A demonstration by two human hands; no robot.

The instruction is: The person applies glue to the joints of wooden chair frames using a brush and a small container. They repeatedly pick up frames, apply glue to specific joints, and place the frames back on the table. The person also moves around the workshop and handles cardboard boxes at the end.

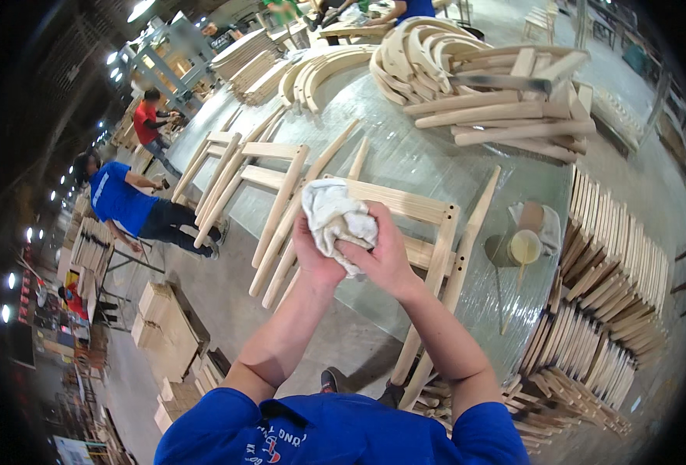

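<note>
A crumpled white rag [338,217] is bunched between my two hands, held up above the table edge. My left hand [312,252] cups its left side, with the fingers partly hidden behind the cloth. My right hand [385,252] grips it from the right, thumb pressed into the folds. Just behind the rag lies a pale wooden chair frame [405,203], with dark holes at its corner joint. Two similar frames [273,151] lie farther left on the plastic-covered table [343,101].
A cup of yellowish liquid [524,246] with a thin stick stands at the right, near another cloth [548,225]. Curved wooden parts [420,58] and legs [505,116] are heaped at the back right. Stacked wooden slats [614,248] line the right side. A person in blue [118,198] stands left.
</note>
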